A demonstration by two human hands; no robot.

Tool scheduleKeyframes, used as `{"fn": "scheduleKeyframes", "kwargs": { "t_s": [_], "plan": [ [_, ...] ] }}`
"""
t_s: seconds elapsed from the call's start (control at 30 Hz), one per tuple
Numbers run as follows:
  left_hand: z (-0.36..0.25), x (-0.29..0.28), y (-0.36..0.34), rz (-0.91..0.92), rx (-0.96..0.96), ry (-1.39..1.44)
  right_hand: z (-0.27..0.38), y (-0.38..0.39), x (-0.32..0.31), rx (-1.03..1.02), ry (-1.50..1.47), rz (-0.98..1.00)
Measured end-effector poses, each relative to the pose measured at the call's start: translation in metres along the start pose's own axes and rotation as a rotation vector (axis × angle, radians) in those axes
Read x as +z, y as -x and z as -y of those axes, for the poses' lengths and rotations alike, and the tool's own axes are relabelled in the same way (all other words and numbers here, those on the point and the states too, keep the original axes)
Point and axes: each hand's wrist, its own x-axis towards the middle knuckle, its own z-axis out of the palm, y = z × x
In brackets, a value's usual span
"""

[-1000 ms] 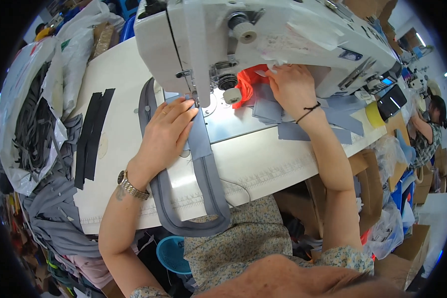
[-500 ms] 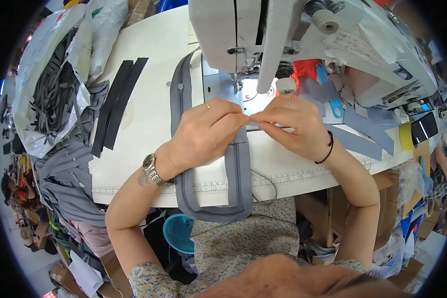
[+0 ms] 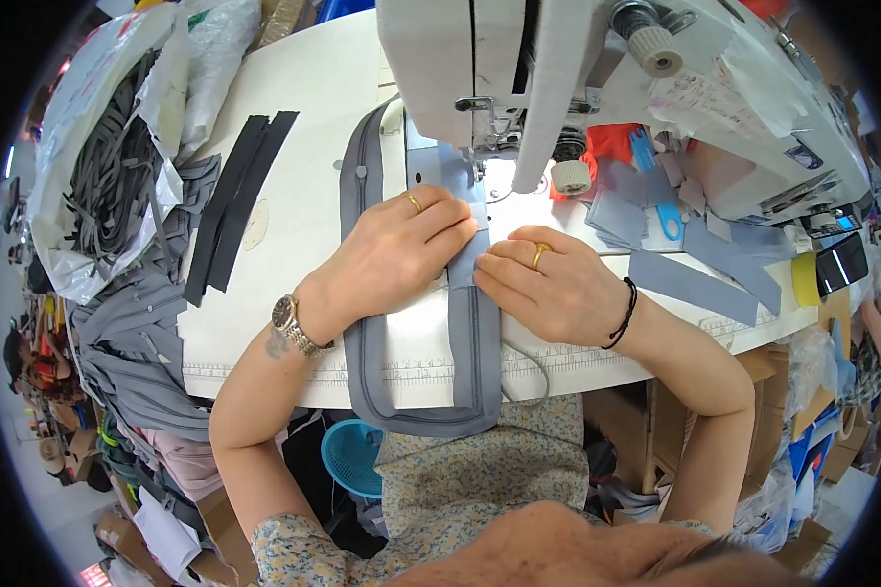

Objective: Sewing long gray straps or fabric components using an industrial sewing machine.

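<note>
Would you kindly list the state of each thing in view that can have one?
Grey zipper strip: U-shaped at the near end
Left hand: curled, touching the strip
Right hand: curled, touching the strip
Black strips: flat, partly overlapping
Plastic bag: open, contents showing
Blue basket: mouth upward, partly hidden
Sewing machine: running or stopped, cannot tell

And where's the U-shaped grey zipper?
In the head view, the grey zipper lies just left of centre on the white table by the sewing machine, its bend poking past the near edge, left hand and right hand at its right side.
</note>
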Motion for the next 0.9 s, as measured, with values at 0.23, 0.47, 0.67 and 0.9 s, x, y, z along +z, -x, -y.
{"fn": "scheduleKeyframes", "kwargs": {
  "t_s": [0.23,0.47,0.67,0.9],
  "plan": [
    [0.001,-0.001,-0.003,-0.012,-0.001,0.014,-0.001,-0.001,0.001,0.022,0.019,-0.077],
    [0.004,-0.003,-0.003,-0.029,0.027,0.039,0.0,-0.002,0.001,0.051,0.002,-0.059],
    [0.002,-0.011,-0.002,0.03,-0.009,0.109,0.002,-0.003,-0.002,-0.014,0.057,-0.079],
    [0.006,-0.004,0.0,0.043,-0.032,0.015,0.002,0.001,-0.004,0.002,0.047,-0.008]
  ]
}}
